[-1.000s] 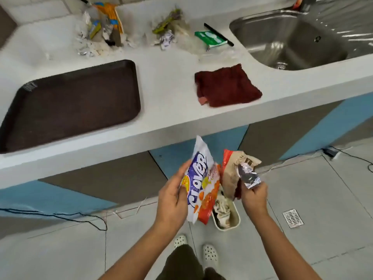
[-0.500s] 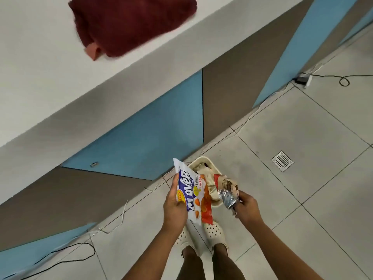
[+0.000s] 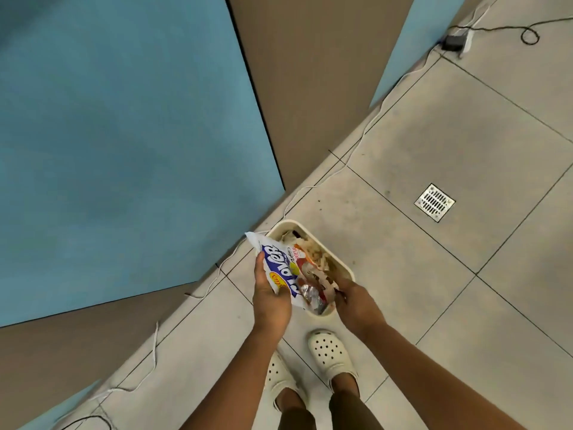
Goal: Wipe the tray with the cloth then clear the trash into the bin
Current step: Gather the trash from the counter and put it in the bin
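Note:
A cream bin (image 3: 286, 225) stands on the tiled floor by the counter's base, with crumpled trash inside. My left hand (image 3: 269, 302) grips a white and purple Clover chip bag (image 3: 279, 265), held over the bin's left rim. My right hand (image 3: 358, 304) is at the bin's near right corner. Its fingers point down into the bin and close on crumpled brown and silver wrappers (image 3: 313, 293). The tray and the cloth are out of view.
Blue and brown panels of the counter front (image 3: 124, 135) fill the upper left. A white cable (image 3: 356, 144) runs along the floor to a power adapter (image 3: 454, 41). A floor drain (image 3: 434, 202) lies to the right. My white clogs (image 3: 330, 352) stand just behind the bin.
My head has tipped down, so the counter, tray and cloth have left the view. Both hands have dropped with the trash from waist height to the bin's opening.

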